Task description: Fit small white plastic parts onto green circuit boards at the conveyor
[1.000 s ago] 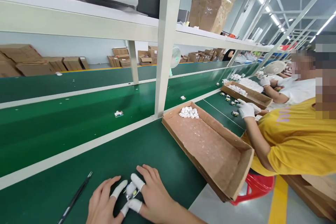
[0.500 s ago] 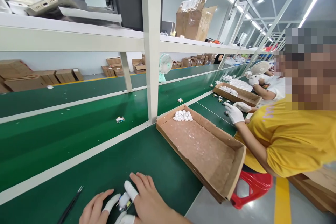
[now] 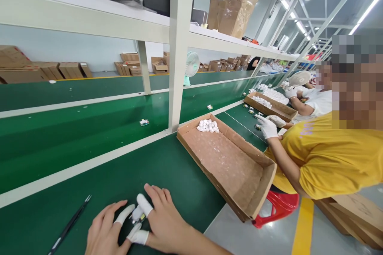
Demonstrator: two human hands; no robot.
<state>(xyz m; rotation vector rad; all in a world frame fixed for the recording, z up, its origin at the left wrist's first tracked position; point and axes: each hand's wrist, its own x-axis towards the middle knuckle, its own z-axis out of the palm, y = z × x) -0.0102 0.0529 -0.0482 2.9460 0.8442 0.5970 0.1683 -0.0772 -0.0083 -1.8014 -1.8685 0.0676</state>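
Between my two hands, low in the view, is a small circuit board with a white part [image 3: 138, 214], just above the green table. My left hand [image 3: 108, 227] grips its left side, with a white cover on the index finger. My right hand [image 3: 164, 217] grips the other side, with white covers on thumb and index finger. The fingertips of both hands meet around the board and partly hide it. Black tweezers [image 3: 70, 223] lie on the table left of my left hand.
A cardboard tray [image 3: 227, 163] with small white pieces [image 3: 208, 126] sits at the right. Beyond a pale rail, boards [image 3: 144, 122] lie on the green belt [image 3: 89, 139]. A shelf post [image 3: 178, 48] rises ahead. A person in a yellow shirt [image 3: 338, 155] works at the right.
The view has tilted down and shifted slightly. The board on the belt has moved a little to the right. My hands still grip the small board, with the fingertips closer around it.
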